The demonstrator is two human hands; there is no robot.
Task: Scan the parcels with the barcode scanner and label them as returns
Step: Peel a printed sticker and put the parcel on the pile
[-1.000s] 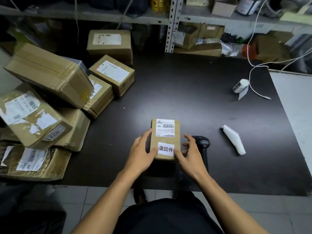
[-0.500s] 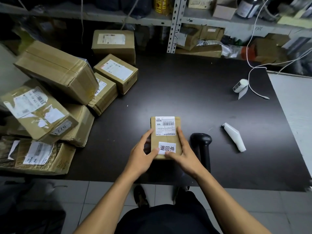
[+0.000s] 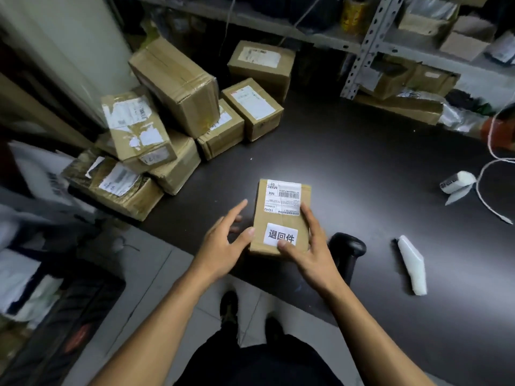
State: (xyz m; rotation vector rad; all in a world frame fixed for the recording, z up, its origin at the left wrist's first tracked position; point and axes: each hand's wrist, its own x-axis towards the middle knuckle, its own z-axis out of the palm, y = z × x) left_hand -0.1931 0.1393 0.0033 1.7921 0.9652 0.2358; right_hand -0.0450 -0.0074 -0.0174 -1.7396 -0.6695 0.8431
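Observation:
A small brown parcel point(image 3: 281, 203) lies on the black table point(image 3: 362, 151), near its front edge. It carries a barcode shipping label at the far end and a white return label point(image 3: 281, 234) at the near end. My left hand point(image 3: 223, 240) is beside the parcel's left edge with straight, spread fingers, its thumb tip touching that edge. My right hand point(image 3: 312, 246) lies along the parcel's right side and its thumb presses the return label's lower edge. The black barcode scanner point(image 3: 347, 246) lies just right of my right hand, partly hidden by it.
A pile of taped cardboard parcels point(image 3: 172, 84) fills the table's back left. A white label backing strip point(image 3: 412, 264), a label roll point(image 3: 457, 182) and a white cable point(image 3: 485, 196) lie to the right. Metal shelves point(image 3: 362, 48) with boxes stand behind.
The view has swung to the left. My left hand's fingers have come off the parcel's side and spread; only the thumb still touches it. My right thumb stays on the return label.

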